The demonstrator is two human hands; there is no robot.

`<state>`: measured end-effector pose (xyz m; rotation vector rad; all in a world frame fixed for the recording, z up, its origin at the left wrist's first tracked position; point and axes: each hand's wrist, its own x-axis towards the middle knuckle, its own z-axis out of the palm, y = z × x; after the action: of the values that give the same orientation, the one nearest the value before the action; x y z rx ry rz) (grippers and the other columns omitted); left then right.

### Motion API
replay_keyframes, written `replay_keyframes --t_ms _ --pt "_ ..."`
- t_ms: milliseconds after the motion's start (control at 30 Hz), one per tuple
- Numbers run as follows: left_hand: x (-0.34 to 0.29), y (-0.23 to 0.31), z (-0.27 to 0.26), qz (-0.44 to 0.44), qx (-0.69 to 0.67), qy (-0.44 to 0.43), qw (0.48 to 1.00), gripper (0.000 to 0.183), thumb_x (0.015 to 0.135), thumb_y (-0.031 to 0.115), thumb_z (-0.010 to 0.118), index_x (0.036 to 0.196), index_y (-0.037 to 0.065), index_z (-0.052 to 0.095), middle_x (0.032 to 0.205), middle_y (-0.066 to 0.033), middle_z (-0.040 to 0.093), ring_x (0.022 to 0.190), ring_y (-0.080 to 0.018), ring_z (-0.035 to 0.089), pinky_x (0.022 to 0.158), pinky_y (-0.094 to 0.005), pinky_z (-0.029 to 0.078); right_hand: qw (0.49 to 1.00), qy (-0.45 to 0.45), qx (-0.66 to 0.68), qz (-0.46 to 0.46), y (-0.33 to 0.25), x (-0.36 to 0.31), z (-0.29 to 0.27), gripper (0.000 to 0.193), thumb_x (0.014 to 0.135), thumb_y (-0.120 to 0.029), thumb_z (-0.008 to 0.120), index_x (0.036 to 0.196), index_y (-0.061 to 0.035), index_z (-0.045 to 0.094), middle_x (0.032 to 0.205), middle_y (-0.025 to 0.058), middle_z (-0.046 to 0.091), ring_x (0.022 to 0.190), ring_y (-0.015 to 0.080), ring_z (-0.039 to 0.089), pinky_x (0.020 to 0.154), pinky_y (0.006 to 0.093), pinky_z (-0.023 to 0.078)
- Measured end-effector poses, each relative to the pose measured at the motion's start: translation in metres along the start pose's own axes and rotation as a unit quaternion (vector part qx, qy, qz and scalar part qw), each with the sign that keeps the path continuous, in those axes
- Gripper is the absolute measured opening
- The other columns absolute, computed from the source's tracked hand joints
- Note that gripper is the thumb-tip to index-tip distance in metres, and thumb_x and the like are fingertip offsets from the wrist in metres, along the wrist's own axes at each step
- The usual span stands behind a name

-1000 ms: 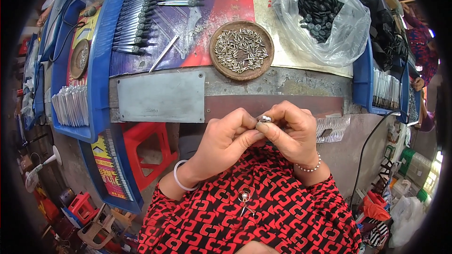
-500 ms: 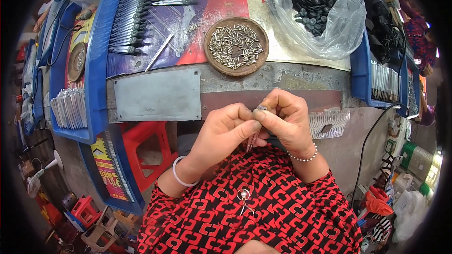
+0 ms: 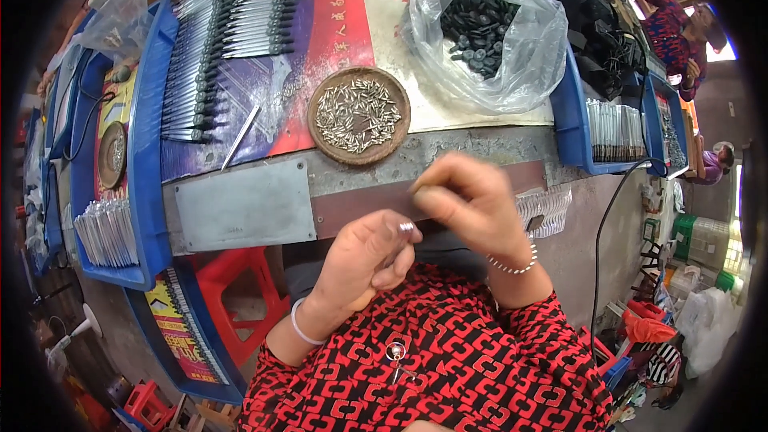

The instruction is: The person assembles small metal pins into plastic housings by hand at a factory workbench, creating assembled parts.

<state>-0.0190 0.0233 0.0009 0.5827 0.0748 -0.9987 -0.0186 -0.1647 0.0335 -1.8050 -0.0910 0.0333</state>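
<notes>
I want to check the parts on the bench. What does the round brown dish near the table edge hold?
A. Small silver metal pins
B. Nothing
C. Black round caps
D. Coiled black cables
A: the round brown dish is filled with small silver metal pins; the black round pieces lie in a clear plastic bag instead.

A small assembly workshop: workbench point(image 3: 480, 148) with blue trays point(image 3: 148, 136) of metal parts, dish of pins point(image 3: 359, 115) (co-workers nearby).
</notes>
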Motion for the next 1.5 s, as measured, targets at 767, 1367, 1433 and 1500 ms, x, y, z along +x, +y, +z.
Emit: replay_keyframes --t_ms 767,1367,1433,1500 --pt "-0.008 0.005 -0.007 -0.028 -0.049 -0.043 0.997 0.034 0.096 0.036 0.044 0.097 0.003 0.052 0.064 -0.0022 0.047 0.043 -0.0032 0.029 0.040 -0.0175 0.024 0.887 0.055 -0.440 -0.132 0.027 0.125 -0.103 0.009 0.079 -0.005 0.054 0.086 0.0008 0.054 0.080 0.0098 0.058 0.066 0.0175 0.055 0.060 0.0279 0.044" --pt "0.004 0.002 -0.003 -0.012 -0.080 -0.054 0.995 0.034 0.099 0.036 0.038 0.101 0.003 0.047 0.069 -0.0009 0.047 0.047 -0.0054 0.035 0.046 -0.0168 0.031 0.883 -0.055 0.437 0.163 0.027 0.010 0.020 0.018 0.092 -0.018 0.056 0.098 -0.0013 0.059 0.079 0.0003 0.059 0.064 0.0041 0.051 0.056 0.0178 0.041" --pt "0.003 0.000 -0.004 -0.015 -0.089 -0.056 0.994 0.035 0.099 0.036 0.037 0.102 0.003 0.048 0.069 -0.0006 0.047 0.047 -0.0049 0.035 0.045 -0.0166 0.030 0.880 -0.056 0.438 0.173 0.024 0.007 0.020 0.018 0.092 -0.019 0.056 0.099 -0.0019 0.059 0.075 -0.0024 0.055 0.061 0.0032 0.048 0.054 0.0169 0.037" --pt "0.003 0.001 -0.002 -0.025 -0.086 -0.057 0.994 0.034 0.099 0.036 0.037 0.103 0.003 0.048 0.068 0.0004 0.047 0.046 -0.0039 0.034 0.045 -0.0169 0.029 0.879 -0.068 0.441 0.170 0.026 0.006 0.020 0.018 0.092 -0.018 0.056 0.098 -0.0019 0.059 0.077 -0.0025 0.057 0.063 0.0030 0.049 0.054 0.0168 0.038"
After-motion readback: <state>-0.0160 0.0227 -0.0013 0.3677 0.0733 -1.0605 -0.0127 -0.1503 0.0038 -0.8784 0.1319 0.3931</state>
